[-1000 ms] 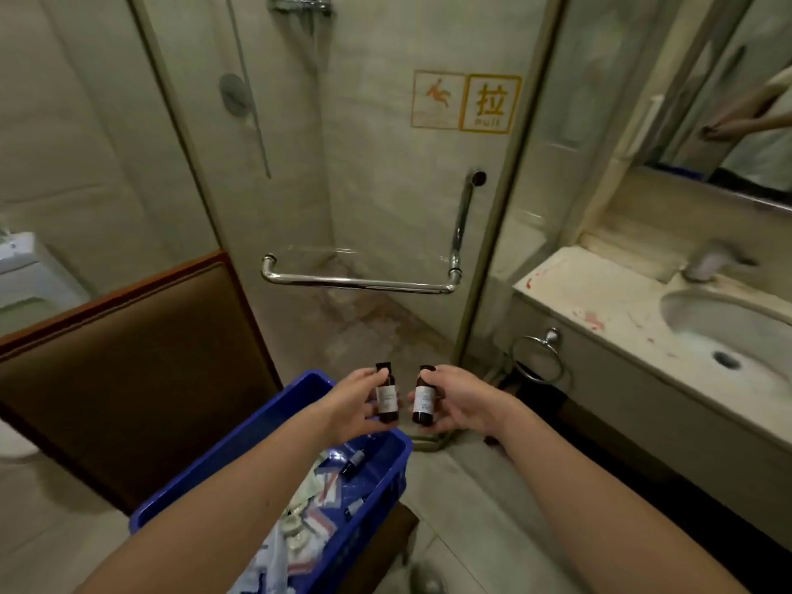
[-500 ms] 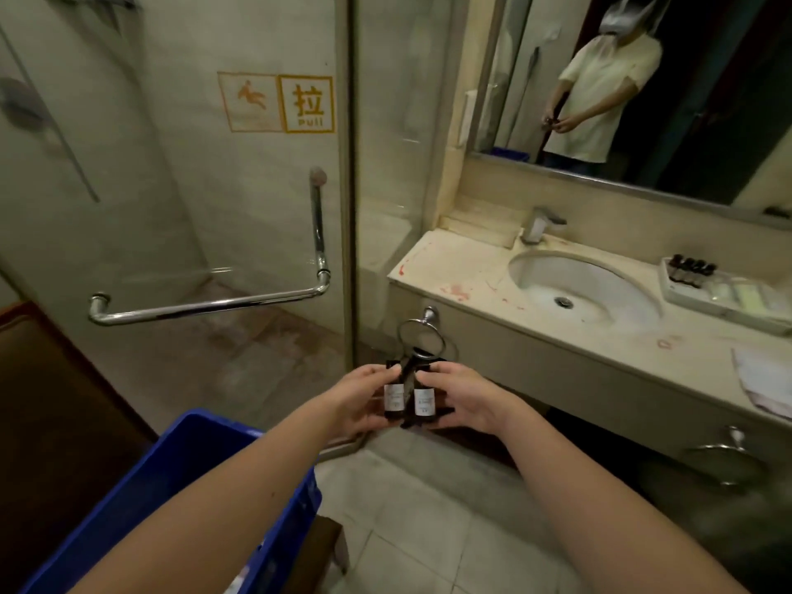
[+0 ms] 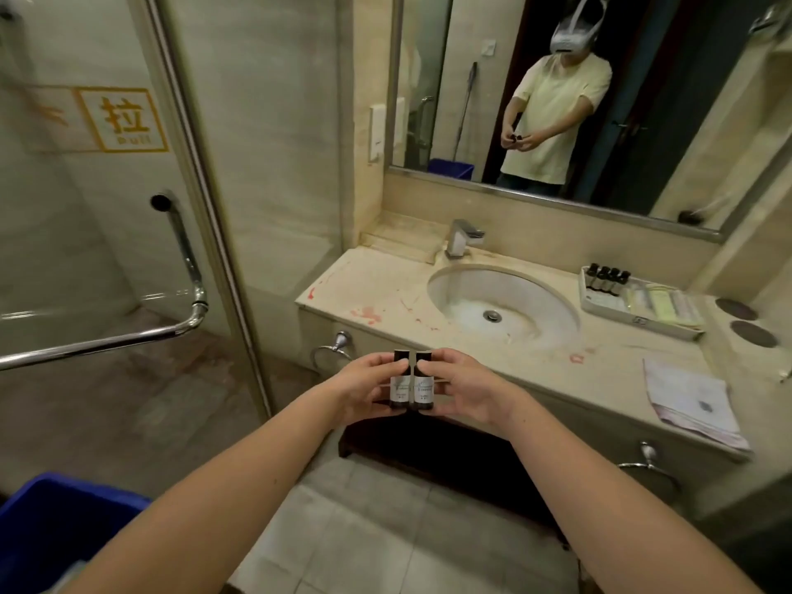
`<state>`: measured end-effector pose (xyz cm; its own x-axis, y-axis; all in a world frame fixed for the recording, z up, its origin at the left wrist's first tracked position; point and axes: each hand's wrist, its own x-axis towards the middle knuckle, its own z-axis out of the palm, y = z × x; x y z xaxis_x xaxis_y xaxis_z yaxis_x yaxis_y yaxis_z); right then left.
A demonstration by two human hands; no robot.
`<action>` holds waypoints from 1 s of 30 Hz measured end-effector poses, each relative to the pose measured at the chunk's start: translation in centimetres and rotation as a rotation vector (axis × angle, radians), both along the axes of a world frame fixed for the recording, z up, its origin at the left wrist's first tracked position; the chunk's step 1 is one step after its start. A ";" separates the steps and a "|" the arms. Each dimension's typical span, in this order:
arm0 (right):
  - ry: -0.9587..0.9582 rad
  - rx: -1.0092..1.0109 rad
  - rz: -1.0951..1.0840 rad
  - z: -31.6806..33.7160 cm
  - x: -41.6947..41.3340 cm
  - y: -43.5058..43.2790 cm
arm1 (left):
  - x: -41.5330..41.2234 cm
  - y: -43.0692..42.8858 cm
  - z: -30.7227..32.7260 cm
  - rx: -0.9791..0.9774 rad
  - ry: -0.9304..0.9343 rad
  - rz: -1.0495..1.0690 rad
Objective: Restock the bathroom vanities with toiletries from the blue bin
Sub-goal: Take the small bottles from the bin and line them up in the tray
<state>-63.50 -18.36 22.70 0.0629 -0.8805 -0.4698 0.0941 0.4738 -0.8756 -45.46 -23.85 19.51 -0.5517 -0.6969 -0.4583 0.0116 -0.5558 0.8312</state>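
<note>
Carrying step: my left grip (image 3: 364,385) and right grip (image 3: 460,388) pinch two bottles (image 3: 399,390), one each; next I'd set both in the tray (image 3: 638,321) on the desk (image 3: 385,300).

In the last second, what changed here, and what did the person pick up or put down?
The person turned from the blue bin toward the vanity; the bin now sits at the view's lower left. The left hand and right hand brought their bottles together: left bottle and right bottle now touch side by side. Nothing taken or let go; each hand holds its bottle upright as before.
</note>
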 end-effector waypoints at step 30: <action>-0.014 -0.077 -0.507 0.6 -27.6 -3.1 | -32.1 -11.3 1.7 -0.055 0.033 -0.515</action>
<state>-91.09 -21.51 23.31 -0.3753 -0.8341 -0.4043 0.3071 0.2997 -0.9033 -77.53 -35.14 21.25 -0.8433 -0.3537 -0.4047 -0.2250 -0.4516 0.8634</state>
